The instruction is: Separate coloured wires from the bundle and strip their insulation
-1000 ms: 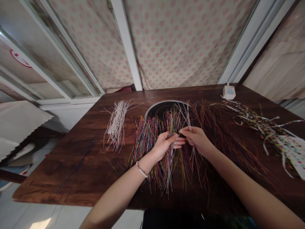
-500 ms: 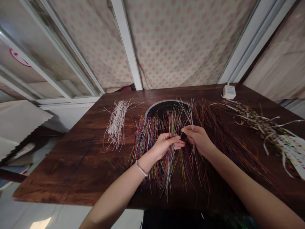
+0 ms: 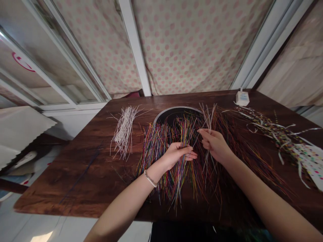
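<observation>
My left hand (image 3: pixel 178 154), with a beaded bracelet at the wrist, is closed round a bunch of thin multicoloured strands (image 3: pixel 186 129). Its thumb lies across them, and more such strands spread under and beside it. Just to the right, my right hand (image 3: pixel 213 143) is closed on a few white strands (image 3: pixel 209 117) that stick up above the fingers and hang below them. Its thumb and forefinger are pinched together near the tips of the left bunch; whether a single strand is between them is too fine to tell. Behind both hands lies a round dark tray (image 3: pixel 164 116) with a pale rim.
A pile of white strands (image 3: pixel 124 131) lies at the left on the brown wooden table (image 3: pixel 83 161). Reddish-brown strands (image 3: pixel 249 154) cover the right side. Farther right are dotted ribbons (image 3: pixel 280 131); a small white box (image 3: pixel 242 98) stands at the back.
My right hand has moved a little right and up, away from the left one, carrying the white strands. My left hand has stayed almost in place on the multicoloured bunch.
</observation>
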### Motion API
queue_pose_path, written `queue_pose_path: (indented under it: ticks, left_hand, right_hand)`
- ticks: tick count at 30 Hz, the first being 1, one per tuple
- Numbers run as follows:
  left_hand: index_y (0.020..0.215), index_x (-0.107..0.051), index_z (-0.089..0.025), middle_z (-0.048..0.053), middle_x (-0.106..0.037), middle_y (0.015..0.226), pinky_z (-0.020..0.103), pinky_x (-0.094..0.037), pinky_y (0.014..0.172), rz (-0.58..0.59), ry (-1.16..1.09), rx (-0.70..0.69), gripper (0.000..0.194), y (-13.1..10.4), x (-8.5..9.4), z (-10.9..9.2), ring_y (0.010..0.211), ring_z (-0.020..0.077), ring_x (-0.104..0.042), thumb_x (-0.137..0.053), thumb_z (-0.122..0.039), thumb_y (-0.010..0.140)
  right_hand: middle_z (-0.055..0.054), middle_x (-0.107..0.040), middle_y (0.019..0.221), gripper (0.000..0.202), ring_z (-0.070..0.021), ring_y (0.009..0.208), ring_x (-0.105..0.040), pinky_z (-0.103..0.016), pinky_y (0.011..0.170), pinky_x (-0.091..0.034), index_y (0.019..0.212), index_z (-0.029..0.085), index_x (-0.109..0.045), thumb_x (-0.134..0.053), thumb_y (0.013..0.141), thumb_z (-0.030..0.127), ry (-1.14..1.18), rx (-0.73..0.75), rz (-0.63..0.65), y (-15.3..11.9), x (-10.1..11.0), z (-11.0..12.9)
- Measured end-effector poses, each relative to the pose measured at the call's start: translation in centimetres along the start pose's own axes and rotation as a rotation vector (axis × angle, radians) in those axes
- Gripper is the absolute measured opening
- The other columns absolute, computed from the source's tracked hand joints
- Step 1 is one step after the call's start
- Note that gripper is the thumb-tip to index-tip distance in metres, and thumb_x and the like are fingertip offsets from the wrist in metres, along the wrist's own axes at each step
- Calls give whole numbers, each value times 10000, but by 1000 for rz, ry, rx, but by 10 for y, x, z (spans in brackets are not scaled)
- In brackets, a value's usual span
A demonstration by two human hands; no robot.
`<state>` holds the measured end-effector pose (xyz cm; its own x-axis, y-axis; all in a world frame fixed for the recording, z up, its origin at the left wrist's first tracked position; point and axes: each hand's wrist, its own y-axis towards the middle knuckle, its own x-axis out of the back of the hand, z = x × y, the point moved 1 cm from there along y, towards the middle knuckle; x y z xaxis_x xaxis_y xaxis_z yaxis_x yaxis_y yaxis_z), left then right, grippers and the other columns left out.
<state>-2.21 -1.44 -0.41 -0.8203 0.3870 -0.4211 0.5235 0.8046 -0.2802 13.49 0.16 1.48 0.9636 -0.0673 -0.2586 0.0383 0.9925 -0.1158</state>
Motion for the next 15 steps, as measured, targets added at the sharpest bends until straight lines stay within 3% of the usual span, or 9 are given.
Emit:
queue_pose_path:
  ticks: [4, 10, 15]
  left_hand:
    - [797, -593, -90, 113, -676, 756, 306, -469, 729, -33, -51, -54, 251, 1, 2, 1, 700, 164, -641, -666, -294, 669]
    - [802, -590, -102, 101, -677, 757, 317, -464, 753, -71, -52, -65, 231, 2, 2, 0, 715, 162, -641, -656, -289, 682]
    - [789, -592, -92, 120, -676, 767, 327, -463, 749, -35, -16, -39, 248, 1, 1, -1, 718, 175, -642, -655, -306, 680]
  right_hand:
    - [117, -246, 368, 285, -22, 311, -173, -186, 334, -93, 726, 148, -558, -634, 670, 416, -125, -21, 68, -8, -13, -9]
    - [99, -272, 363, 304, -41, 324, -197, -203, 347, -121, 667, 158, -559, -601, 680, 459, -253, 52, -9, -10, -17, -14]
    - [108, -235, 378, 255, -36, 327, -178, -196, 343, -110, 634, 180, -498, -607, 698, 401, -140, 133, -108, -5, -11, -11]
